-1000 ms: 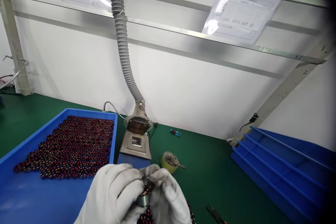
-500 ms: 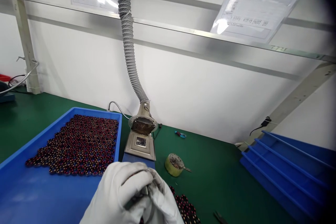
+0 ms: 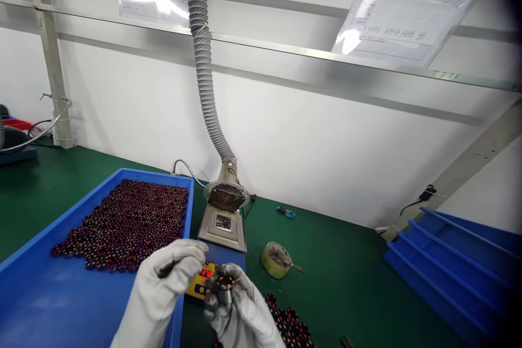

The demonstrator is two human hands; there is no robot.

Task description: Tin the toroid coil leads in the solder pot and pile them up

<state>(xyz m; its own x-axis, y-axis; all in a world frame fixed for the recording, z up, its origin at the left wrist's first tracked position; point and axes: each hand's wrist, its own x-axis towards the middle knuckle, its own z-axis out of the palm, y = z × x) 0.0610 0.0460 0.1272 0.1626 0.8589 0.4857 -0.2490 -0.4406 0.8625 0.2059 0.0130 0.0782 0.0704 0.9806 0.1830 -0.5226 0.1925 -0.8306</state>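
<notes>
My right hand (image 3: 244, 304), in a grey-stained white glove, grips a small round wound coil part (image 3: 225, 285) with a shiny metal side and copper-coloured spots round its top. To its left and slightly higher, my left hand (image 3: 173, 269), also gloved, has its fingers curled together in a pinch; whatever may be between the fingertips is hidden. Behind the hands stands a solder pot (image 3: 224, 235) with a square opening, its yellow front panel (image 3: 198, 289) showing red digits. Several dark ring-shaped coils (image 3: 289, 323) lie on the green table beside my right hand.
A blue tray (image 3: 92, 304) on the left holds many similar coils. Right of the pot are a round tin (image 3: 272, 266) with a flat tool in it, and blue-handled pliers (image 3: 285, 212). Stacked blue trays (image 3: 440, 272) stand at right. An extraction hose (image 3: 204, 65) hangs above the pot.
My hands were together, hiding the part; now they are apart, the left shifted left and up. The coil part in my right hand and the yellow panel have come into view.
</notes>
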